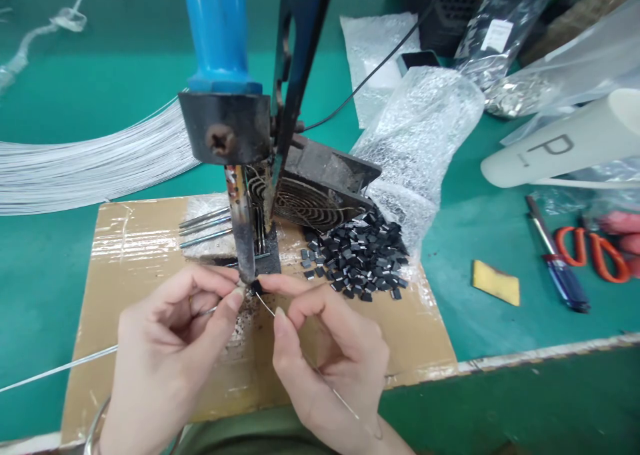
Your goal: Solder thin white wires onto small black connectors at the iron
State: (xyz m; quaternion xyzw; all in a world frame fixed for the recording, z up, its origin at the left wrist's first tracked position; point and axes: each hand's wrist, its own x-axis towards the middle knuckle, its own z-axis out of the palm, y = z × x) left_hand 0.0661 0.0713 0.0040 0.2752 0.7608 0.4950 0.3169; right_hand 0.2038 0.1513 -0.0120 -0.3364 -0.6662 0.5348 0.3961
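A blue-handled soldering iron (217, 35) is clamped upright with its tip (245, 255) pointing down between my hands. My left hand (175, 342) pinches a thin white cable (85, 360) just left of the tip. In my right hand (330, 348) a thin solder wire (345, 403) runs between thumb and fingers up to the tip. A small black part (257, 287) sits under the tip, beside my right index fingertip. Behind my right hand lies a pile of small black parts (365, 255) on the cardboard (120, 275).
A fan (325, 182) stands behind the iron. White cables (100, 162) lie at left. To the right are bubble wrap (415, 142), a yellow sponge (496, 282), a blue screwdriver (563, 275), red-handled scissors (600, 255) and a white cylinder (560, 142).
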